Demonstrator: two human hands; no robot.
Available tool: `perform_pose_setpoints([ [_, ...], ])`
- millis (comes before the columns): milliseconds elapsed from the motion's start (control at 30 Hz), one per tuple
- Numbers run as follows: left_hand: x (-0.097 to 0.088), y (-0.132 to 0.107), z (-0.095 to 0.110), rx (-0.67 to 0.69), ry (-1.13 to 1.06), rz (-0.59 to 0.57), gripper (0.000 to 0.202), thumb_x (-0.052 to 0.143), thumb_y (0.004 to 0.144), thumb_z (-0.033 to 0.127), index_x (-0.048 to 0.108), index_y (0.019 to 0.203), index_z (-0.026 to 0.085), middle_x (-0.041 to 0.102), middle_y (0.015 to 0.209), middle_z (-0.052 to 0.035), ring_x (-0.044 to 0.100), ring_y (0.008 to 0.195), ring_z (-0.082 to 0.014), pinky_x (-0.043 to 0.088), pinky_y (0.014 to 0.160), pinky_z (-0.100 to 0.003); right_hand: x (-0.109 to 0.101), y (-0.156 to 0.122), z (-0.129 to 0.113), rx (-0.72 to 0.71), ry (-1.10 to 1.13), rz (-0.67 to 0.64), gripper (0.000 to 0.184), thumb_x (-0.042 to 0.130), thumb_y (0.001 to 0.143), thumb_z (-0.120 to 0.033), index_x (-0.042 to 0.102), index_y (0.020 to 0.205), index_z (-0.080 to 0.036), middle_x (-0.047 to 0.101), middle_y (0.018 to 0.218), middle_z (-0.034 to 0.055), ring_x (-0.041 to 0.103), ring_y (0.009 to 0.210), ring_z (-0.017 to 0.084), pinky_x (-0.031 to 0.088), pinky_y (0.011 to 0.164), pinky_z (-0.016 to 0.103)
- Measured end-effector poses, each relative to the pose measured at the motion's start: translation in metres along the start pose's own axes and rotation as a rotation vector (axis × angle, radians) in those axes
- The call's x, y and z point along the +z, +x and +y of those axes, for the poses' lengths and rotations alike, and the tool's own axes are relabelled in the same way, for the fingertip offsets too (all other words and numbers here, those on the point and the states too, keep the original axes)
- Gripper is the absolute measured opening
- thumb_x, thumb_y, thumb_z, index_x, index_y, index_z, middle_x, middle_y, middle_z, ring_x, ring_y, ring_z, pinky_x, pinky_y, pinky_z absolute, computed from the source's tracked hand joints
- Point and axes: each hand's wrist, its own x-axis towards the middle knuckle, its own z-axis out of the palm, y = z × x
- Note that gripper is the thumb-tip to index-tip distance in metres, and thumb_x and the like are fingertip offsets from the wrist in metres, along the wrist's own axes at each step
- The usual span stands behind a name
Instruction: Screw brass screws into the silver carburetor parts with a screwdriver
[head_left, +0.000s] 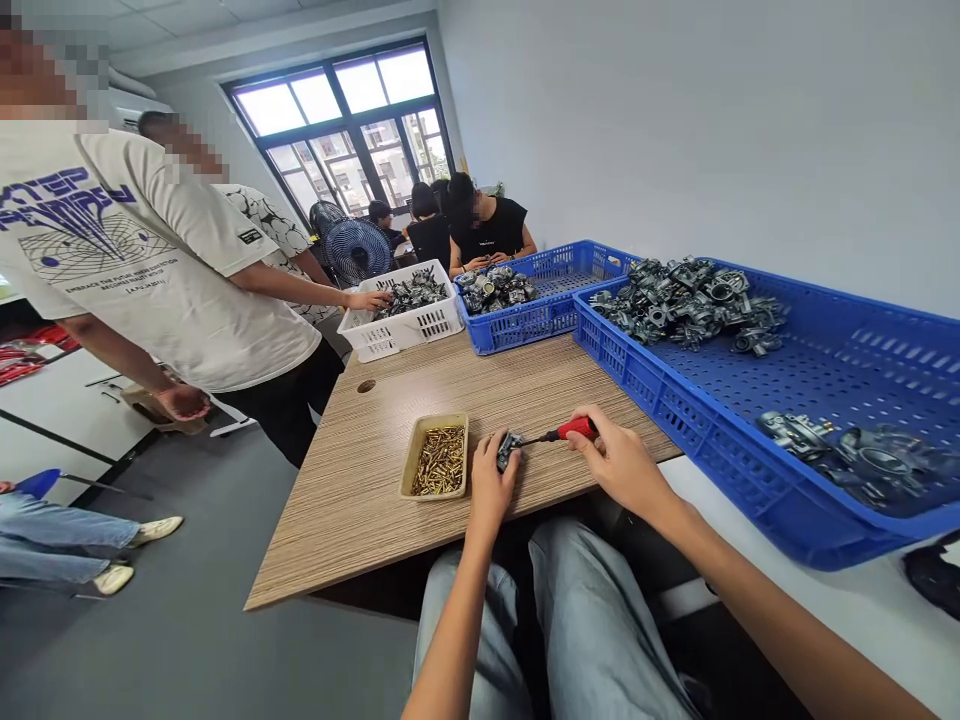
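On the wooden table, my left hand (491, 480) is closed around a small grey metal carburetor (509, 450), which it holds close to the table top. A screwdriver (576, 428) with a red and black handle is gripped in my right hand (619, 460). Its dark shaft points left, and the tip meets the carburetor's right side; the exact contact point is too small to make out. Just left of my left hand stands a beige tray (404, 478) filled with brass-coloured screws (441, 460).
A large blue crate (750, 470) with metal carburetors stands at the right. Behind it are another blue crate (517, 328) and a white crate (420, 330), both holding parts. A person (187, 270) at the left reaches into the white crate. Another person (487, 230) sits behind the crates.
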Motion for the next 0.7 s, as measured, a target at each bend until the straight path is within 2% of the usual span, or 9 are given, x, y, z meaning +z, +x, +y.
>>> perform_pose_setpoints([
  [367, -0.0023, 0.0006, 0.0029, 0.004, -0.010, -0.012, 0.040, 0.061, 0.104, 0.035, 0.064, 0.142, 0.023, 0.066, 0.136, -0.0126, 0.064, 0.128, -0.0267, 0.050, 0.117, -0.047, -0.0055, -0.0026, -0.0034, -0.037, -0.099, 0.011, 0.024, 0.052, 0.108, -0.047, 0.061, 0.121, -0.029, 0.079, 0.097, 0.0023, 0.072, 0.075, 0.022, 0.045, 0.068, 0.032],
  [700, -0.0023, 0.0000, 0.0036, -0.008, -0.015, -0.010, 0.039, 0.060, 0.104, 0.035, 0.064, 0.142, 0.024, 0.066, 0.136, -0.0125, 0.063, 0.130, -0.0278, 0.049, 0.117, -0.048, -0.0065, -0.0035, -0.0076, -0.049, -0.130, 0.012, 0.024, 0.052, 0.107, -0.046, 0.062, 0.120, -0.028, 0.080, 0.101, 0.0033, 0.071, 0.075, 0.022, 0.047, 0.072, 0.033],
])
